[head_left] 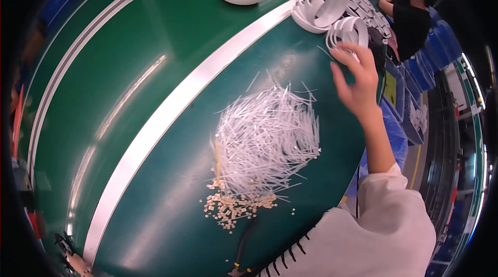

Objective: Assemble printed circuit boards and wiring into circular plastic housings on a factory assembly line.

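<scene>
Hands are showing unevenly. The right hand (355,85) is hovering open, thumb and fingers curving apart and apparently gripping nothing, just beside a white coil (345,30); whether a fingertip is touching it, I cannot tell. What is perhaps the left hand (79,265) is showing at the lower left rim, beside a dark thing (63,243); its grip I cannot tell.

Nearest on the table (171,215), dark pliers (243,243) with yellow marks are lying by the sleeve (384,220), probably for easy reach. Just beyond, beige bits (233,207) are scattering along the foot of a heap of white strips (267,139). The strips are lying loose mid-table, likely so that single ones are coming free easily.

Farther off, more coils (306,15) are standing crowded at the table's far end, seemingly saving room. Across the white rail (166,108), a dark-centred ring (241,1) is resting alone on the green belt (129,54). Beyond, a person in black (412,28) is sitting or standing.
</scene>
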A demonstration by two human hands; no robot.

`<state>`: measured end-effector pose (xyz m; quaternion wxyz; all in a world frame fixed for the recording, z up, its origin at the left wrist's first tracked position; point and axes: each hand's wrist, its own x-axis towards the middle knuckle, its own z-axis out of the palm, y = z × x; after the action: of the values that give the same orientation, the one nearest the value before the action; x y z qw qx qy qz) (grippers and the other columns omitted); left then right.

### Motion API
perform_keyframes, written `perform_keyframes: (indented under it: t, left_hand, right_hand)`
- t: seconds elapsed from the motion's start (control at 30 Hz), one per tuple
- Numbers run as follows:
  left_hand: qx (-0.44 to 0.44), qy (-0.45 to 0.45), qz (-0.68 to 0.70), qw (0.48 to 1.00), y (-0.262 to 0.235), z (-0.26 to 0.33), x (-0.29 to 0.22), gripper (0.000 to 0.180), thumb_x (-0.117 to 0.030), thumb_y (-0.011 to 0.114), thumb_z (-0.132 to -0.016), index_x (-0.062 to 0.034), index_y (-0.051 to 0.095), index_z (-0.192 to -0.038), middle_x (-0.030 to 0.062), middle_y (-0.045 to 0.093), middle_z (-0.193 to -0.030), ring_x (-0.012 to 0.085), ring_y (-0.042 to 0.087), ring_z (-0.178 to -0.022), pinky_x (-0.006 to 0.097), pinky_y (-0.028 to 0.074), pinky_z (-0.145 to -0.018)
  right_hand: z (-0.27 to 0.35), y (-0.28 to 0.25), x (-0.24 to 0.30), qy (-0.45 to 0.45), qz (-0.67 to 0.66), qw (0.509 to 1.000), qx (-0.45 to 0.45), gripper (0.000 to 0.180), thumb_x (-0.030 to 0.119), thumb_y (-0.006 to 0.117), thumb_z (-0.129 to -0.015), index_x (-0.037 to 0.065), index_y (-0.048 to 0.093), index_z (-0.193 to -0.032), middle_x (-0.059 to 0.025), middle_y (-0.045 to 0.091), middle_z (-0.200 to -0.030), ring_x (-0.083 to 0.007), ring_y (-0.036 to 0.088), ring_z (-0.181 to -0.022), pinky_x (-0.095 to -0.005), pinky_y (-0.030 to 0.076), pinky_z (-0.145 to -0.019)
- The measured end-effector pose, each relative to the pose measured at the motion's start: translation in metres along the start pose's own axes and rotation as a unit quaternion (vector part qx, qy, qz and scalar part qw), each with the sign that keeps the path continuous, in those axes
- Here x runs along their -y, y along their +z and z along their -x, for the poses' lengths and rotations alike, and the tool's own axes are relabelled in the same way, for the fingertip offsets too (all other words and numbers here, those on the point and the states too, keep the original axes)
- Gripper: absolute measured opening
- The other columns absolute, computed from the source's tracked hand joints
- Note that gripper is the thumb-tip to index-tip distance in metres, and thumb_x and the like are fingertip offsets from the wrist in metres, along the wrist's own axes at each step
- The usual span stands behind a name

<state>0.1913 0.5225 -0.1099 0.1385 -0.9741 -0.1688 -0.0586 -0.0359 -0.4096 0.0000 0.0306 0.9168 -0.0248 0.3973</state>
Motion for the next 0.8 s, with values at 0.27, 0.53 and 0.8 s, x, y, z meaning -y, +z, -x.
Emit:
perform_keyframes:
  t: [0.27, 0.53, 0.8]
  left_hand:
    - [-0.055, 0.135, 0.165, 0.975, -0.012, 0.026, -0.037, 0.029, -0.018, 0.049, -0.087, 0.0057, 0.050, -0.102, 0.0203, 0.045, -0.121, 0.0361, 0.048, -0.104, 0.037, 0.037, -0.091]
    - [-0.138, 0.334, 0.251, 0.898, -0.210, 0.243, -0.273, 0.019, 0.005, 0.046, -0.082, 0.0039, 0.044, -0.101, 0.0178, 0.039, -0.130, 0.0319, 0.042, -0.117, 0.034, 0.037, -0.090]
    - [-0.068, 0.399, 0.333, 0.851, -0.222, 0.305, -0.390, 0.024, -0.004, 0.065, -0.067, -0.0007, 0.051, -0.087, 0.0182, 0.046, -0.121, 0.0344, 0.051, -0.100, 0.039, 0.041, -0.080]
  right_hand:
    - [0.033, 0.006, -0.100, 0.196, 0.189, 0.953, 0.134, 0.025, 0.017, 0.068, -0.066, 0.005, 0.062, -0.088, -0.0103, 0.061, -0.091, -0.0290, 0.055, -0.087, -0.0356, 0.044, -0.077]
    - [0.040, 0.009, -0.124, 0.149, -0.014, 0.978, 0.146, 0.012, 0.014, 0.065, -0.069, 0.002, 0.065, -0.074, -0.0137, 0.063, -0.075, -0.0298, 0.060, -0.073, -0.0343, 0.046, -0.068]
    - [0.042, 0.011, -0.142, 0.139, -0.020, 0.977, 0.159, 0.017, 0.014, 0.063, -0.074, 0.000, 0.064, -0.081, -0.0146, 0.063, -0.077, -0.0274, 0.063, -0.075, -0.0303, 0.047, -0.069]
